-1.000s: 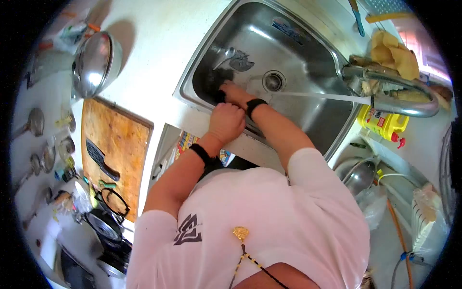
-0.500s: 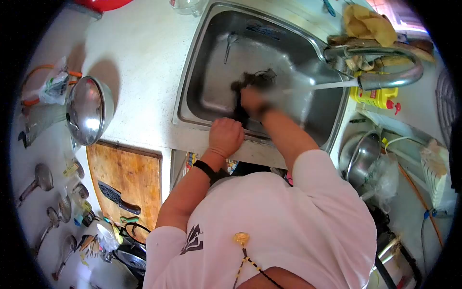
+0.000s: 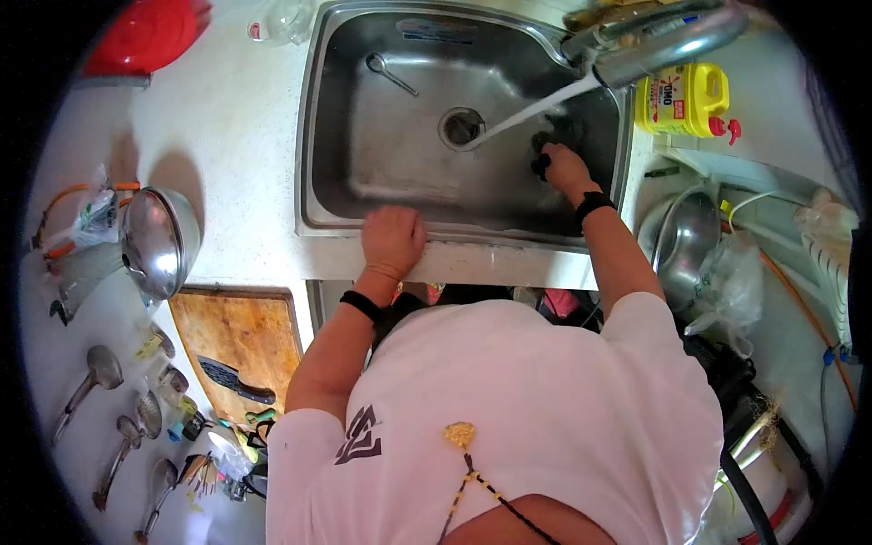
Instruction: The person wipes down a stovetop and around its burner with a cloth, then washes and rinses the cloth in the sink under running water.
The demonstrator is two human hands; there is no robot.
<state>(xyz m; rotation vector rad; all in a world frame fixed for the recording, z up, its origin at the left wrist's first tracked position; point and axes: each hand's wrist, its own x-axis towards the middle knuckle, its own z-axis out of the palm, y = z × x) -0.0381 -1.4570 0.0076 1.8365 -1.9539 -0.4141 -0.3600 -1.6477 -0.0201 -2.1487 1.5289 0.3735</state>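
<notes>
In the head view my right hand (image 3: 565, 173) is closed on a dark, crumpled cloth (image 3: 556, 136) against the right side of the steel sink (image 3: 381, 173). Its far part blurs into the dark basin wall. My left hand (image 3: 393, 241) rests on the sink's front edge, fingers curled in and nothing seen in them. From the tap (image 3: 672, 50) a stream of water (image 3: 536, 109) runs down to the drain (image 3: 462, 127). A small spoon-like metal utensil (image 3: 391, 74) lies at the basin's far left.
A yellow detergent jug (image 3: 677, 100) stands right of the sink, with a steel bowl (image 3: 686, 245) below it. To the left are a lidded metal pot (image 3: 159, 241), a cutting board (image 3: 236, 336) with a cleaver (image 3: 234, 379), and a red basin (image 3: 150, 36).
My right hand has moved with the dark cloth from the basin's middle to its right side, uncovering the drain. The water stream now points at the drain. My left hand stays on the front edge.
</notes>
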